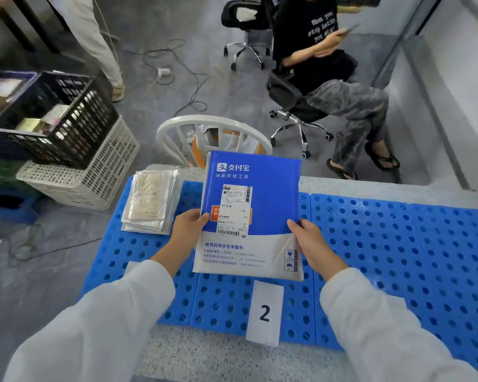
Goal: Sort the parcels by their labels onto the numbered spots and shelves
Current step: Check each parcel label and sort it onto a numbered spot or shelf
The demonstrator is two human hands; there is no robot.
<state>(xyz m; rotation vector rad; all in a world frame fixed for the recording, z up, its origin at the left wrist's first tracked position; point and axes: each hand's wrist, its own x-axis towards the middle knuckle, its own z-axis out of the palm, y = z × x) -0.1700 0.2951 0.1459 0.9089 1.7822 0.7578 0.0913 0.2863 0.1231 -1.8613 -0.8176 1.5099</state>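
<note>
Both hands on the blue-and-white parcel point(262, 194), held over the blue perforated mat point(398, 244): left hand point(186, 230) pinches its nine o'clock edge, right hand point(311, 239) grips the three o'clock edge. The "2" card point(265, 312) lies just at six o'clock of it; clear-bagged parcels point(149, 205) sit stacked at nine o'clock.

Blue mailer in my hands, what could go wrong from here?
1. The left hand and right hand hold the blue mailer only at its lower side edges, so it might slip or flop over.
2. Set down carelessly, it could cover the card marked 2 just below it.
3. It might also overlap the stack of clear bags close on its left.
</note>
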